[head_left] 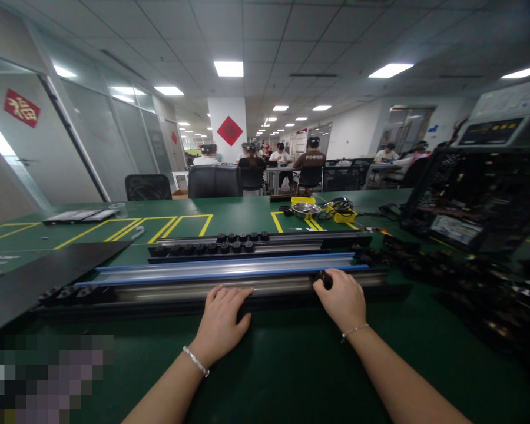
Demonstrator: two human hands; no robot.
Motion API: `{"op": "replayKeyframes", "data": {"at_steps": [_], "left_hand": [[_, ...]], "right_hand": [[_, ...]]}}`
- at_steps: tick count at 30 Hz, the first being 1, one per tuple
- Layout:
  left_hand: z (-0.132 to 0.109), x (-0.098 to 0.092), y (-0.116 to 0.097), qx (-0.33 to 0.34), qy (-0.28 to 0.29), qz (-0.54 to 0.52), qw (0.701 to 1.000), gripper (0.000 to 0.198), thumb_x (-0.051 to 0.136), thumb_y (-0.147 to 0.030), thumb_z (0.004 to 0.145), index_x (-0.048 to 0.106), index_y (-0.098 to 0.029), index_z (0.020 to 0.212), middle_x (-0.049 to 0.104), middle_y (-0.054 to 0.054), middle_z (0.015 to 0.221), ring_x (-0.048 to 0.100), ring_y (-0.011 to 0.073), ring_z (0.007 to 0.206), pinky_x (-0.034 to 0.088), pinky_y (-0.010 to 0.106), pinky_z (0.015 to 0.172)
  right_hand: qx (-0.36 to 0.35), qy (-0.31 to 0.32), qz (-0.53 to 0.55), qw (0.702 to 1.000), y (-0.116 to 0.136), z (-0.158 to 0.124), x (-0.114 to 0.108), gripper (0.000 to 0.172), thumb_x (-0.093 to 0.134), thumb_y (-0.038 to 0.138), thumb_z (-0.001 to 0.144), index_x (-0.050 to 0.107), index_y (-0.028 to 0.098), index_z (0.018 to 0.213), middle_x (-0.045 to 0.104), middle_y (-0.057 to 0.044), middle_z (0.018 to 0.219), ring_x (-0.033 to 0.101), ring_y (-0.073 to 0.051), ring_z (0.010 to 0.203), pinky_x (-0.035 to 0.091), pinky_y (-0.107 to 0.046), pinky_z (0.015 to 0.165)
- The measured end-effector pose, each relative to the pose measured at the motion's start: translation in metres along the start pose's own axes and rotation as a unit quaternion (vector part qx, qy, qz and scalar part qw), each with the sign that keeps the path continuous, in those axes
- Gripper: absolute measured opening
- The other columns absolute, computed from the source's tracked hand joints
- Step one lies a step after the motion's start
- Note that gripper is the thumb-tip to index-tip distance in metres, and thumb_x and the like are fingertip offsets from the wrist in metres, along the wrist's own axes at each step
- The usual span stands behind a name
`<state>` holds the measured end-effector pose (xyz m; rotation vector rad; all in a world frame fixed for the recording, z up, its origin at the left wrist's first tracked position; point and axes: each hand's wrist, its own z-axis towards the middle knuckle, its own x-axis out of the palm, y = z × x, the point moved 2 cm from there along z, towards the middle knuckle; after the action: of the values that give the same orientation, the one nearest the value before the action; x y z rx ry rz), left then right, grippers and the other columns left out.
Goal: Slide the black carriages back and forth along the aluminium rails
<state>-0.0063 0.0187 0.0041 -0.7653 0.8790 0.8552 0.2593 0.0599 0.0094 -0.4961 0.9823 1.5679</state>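
Observation:
My left hand [223, 323] lies over the front edge of the nearest long channel rail [163, 292], its fingers stretched out and the thumb apart. Near the right end of that rail, my right hand [345, 299] pinches a small round black part [325, 278], largely covered by the fingers. Whether the part touches the rail's floor I cannot tell. Several similar black parts [66, 293] sit at the left end of the rail. Just beyond lies a rail with blue edges [229, 268]. Farther back, black round parts [203, 248] stand in rows along other rails.
A heap of black parts [446, 268] covers the right side of the green table [282, 371]. Behind it stands an open computer case [457, 191]. A metal bowl [306, 209] and cables [341, 204] lie at the back; a dark panel [48, 277] lies left. People sit at far tables.

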Motion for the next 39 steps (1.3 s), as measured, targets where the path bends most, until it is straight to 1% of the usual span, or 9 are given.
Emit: {"op": "replayKeyframes", "data": {"at_steps": [4,10,17,23,33,39], "left_hand": [[0.0005,0.0007,0.0,-0.004,-0.004,0.006,1.0,0.041,0.051,-0.024,0.076,0.048,-0.03,0.117,0.061,0.001,0.106,0.051,0.0198,0.102,0.022,0.045,0.1],[-0.0001,0.0015,-0.0005,-0.001,-0.007,0.009,1.0,0.04,0.051,-0.023,0.076,0.049,-0.03,0.115,0.062,0.0,0.106,0.051,0.0194,0.1,0.024,0.044,0.098],[0.0004,0.0017,-0.0006,-0.006,-0.006,0.013,1.0,0.038,0.05,-0.024,0.077,0.05,-0.031,0.114,0.062,-0.001,0.105,0.052,0.0185,0.099,0.025,0.043,0.098],[-0.0001,0.002,-0.0004,-0.001,-0.008,0.014,1.0,0.038,0.049,-0.023,0.077,0.05,-0.03,0.115,0.061,0.0,0.106,0.051,0.0188,0.1,0.025,0.043,0.098],[0.0005,0.0033,0.0002,-0.001,-0.01,0.017,1.0,0.037,0.048,-0.024,0.078,0.05,-0.03,0.115,0.062,0.001,0.104,0.052,0.0192,0.099,0.025,0.043,0.098],[0.0005,0.0035,-0.0002,-0.003,-0.007,0.018,1.0,0.038,0.049,-0.023,0.077,0.05,-0.03,0.114,0.062,0.0,0.105,0.052,0.0188,0.099,0.025,0.042,0.098]], "right_hand": [[-0.003,-0.002,0.0,1.0,-0.0004,0.0004,0.0005,0.025,0.045,0.031,0.073,0.06,0.017,0.087,0.064,-0.006,0.094,0.054,-0.02,0.084,0.036,-0.031,0.075],[-0.006,0.014,-0.004,1.0,-0.0001,-0.0004,-0.0011,0.023,0.046,0.032,0.073,0.059,0.018,0.085,0.063,-0.006,0.092,0.054,-0.02,0.082,0.036,-0.032,0.074],[-0.005,0.006,0.001,1.0,-0.0005,-0.0003,-0.0014,0.023,0.047,0.031,0.072,0.059,0.018,0.085,0.063,-0.006,0.092,0.053,-0.02,0.085,0.036,-0.031,0.075],[-0.001,0.006,0.004,1.0,-0.0009,0.0001,-0.0027,0.022,0.046,0.031,0.071,0.059,0.018,0.083,0.063,-0.006,0.088,0.053,-0.02,0.081,0.035,-0.031,0.073],[0.004,-0.015,0.0,1.0,-0.006,0.0019,-0.0019,0.021,0.046,0.031,0.07,0.059,0.018,0.078,0.062,-0.006,0.081,0.052,-0.02,0.077,0.034,-0.032,0.074],[0.007,-0.009,-0.003,1.0,-0.0093,0.0031,-0.0011,0.021,0.046,0.031,0.07,0.059,0.018,0.078,0.061,-0.005,0.08,0.052,-0.019,0.076,0.034,-0.031,0.074]]}}
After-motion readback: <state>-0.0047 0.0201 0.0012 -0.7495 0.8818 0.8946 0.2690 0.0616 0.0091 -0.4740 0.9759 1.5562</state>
